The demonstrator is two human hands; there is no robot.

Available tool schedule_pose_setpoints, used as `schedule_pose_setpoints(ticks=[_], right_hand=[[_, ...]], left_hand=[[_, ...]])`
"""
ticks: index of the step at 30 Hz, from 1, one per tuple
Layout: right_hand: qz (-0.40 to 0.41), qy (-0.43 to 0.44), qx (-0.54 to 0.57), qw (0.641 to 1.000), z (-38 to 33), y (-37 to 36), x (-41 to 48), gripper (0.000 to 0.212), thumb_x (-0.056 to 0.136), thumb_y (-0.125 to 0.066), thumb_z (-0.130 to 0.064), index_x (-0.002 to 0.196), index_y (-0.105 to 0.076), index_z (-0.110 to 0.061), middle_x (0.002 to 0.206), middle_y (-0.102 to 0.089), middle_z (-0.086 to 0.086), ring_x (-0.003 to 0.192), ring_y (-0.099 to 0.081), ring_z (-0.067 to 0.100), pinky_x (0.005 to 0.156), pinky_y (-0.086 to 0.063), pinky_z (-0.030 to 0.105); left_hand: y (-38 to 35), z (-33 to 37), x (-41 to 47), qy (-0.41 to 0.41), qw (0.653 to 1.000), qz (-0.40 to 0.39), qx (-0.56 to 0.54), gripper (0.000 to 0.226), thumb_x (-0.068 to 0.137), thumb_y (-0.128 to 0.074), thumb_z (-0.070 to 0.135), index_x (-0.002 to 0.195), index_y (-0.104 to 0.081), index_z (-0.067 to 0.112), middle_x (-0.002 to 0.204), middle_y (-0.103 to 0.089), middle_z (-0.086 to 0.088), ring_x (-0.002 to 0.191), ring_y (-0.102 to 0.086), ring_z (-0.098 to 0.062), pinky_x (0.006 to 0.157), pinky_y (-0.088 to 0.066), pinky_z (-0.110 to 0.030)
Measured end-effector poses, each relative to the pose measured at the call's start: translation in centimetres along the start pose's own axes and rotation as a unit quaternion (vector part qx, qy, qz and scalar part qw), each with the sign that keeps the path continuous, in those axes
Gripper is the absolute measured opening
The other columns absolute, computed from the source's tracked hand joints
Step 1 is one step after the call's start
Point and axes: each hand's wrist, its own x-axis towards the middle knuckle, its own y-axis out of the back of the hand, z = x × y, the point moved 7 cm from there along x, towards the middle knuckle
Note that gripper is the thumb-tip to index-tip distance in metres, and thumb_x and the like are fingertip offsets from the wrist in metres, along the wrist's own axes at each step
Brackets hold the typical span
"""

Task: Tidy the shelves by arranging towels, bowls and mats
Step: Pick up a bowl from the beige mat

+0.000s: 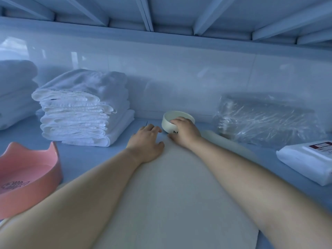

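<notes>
Head view shows the right hand (185, 132) curled over the near rim of the white bowl (166, 125), fingers hooked inside and thumb against the outer wall, so it grips the bowl. The left hand (146, 143) lies just left of the bowl, fingers loosely spread and flat, pressing down on the far end of the grey mat (172, 186) and holding nothing.

The mat's long axis runs from the bowl straight back toward the person. The bowl stands at its far end; whether its base rests on the mat or just past the edge I cannot tell, as the hand hides it. The right hand is the nearer one and already has the bowl, so any shift of it falls to that hand.

Left of the bowl is a stack of folded towels (80, 112), and nearer the person a pink bowl (32, 177). Right of the bowl lie a plastic-wrapped bundle (265, 121) and a white packet (309, 162).
</notes>
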Motion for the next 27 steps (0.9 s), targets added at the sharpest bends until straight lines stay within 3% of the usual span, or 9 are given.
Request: schedule_pose_setpoints(ticks=[5, 10, 14, 21, 27], right_hand=[[0.044, -0.054, 0.039, 0.997, 0.6, -0.6, 1.0, 0.057, 0.067, -0.079, -0.036, 0.118, -0.06, -0.018, 0.126, -0.056, 0.006, 0.121, -0.047, 0.026, 0.097, -0.043, 0.035], [0.061, -0.056, 0.018, 0.996, 0.6, -0.1, 1.2, 0.033, 0.071, -0.072, -0.026, 0.103, -0.066, -0.017, 0.111, -0.065, 0.005, 0.108, -0.057, 0.025, 0.083, -0.05, 0.032], [0.052, -0.04, -0.032, 0.997, 0.4, 0.1, 1.4, 0.021, 0.073, -0.069, -0.025, 0.093, -0.066, -0.017, 0.101, -0.068, 0.005, 0.099, -0.061, 0.027, 0.068, -0.041, 0.025], [0.023, 0.005, -0.15, 0.988, -0.8, 0.4, 1.9, 0.026, 0.075, -0.063, -0.021, 0.099, -0.065, -0.011, 0.1, -0.068, 0.011, 0.092, -0.063, 0.03, 0.064, -0.036, 0.025], [0.045, 0.036, -0.17, 0.984, -0.2, 1.8, 1.2, 0.035, 0.071, -0.065, -0.033, 0.096, -0.063, -0.009, 0.092, -0.068, 0.015, 0.085, -0.064, 0.034, 0.061, -0.037, 0.028]], left_hand=[[-0.3, -0.2, 0.1, -0.021, 1.0, -0.013, 0.003, 0.05, 0.087, -0.049, 0.035, 0.135, -0.039, 0.025, 0.136, -0.041, 0.003, 0.127, -0.036, -0.02, 0.101, -0.038, -0.041], [-0.1, -0.6, 0.2, -0.021, 1.0, -0.005, 0.013, 0.05, 0.086, -0.05, 0.036, 0.134, -0.038, 0.026, 0.137, -0.041, 0.005, 0.127, -0.037, -0.019, 0.1, -0.04, -0.04], [0.2, -0.4, 0.0, -0.024, 0.998, 0.012, 0.055, 0.051, 0.087, -0.047, 0.038, 0.135, -0.036, 0.026, 0.136, -0.041, 0.005, 0.125, -0.038, -0.019, 0.097, -0.039, -0.038], [0.3, 0.2, 0.1, -0.048, 0.994, 0.022, 0.096, 0.051, 0.088, -0.044, 0.037, 0.136, -0.035, 0.024, 0.135, -0.041, 0.003, 0.122, -0.041, -0.019, 0.096, -0.038, -0.037], [-0.1, -0.6, 0.3, -0.02, 0.997, 0.008, 0.067, 0.049, 0.087, -0.045, 0.037, 0.134, -0.038, 0.025, 0.134, -0.043, 0.004, 0.121, -0.041, -0.018, 0.095, -0.039, -0.036]])
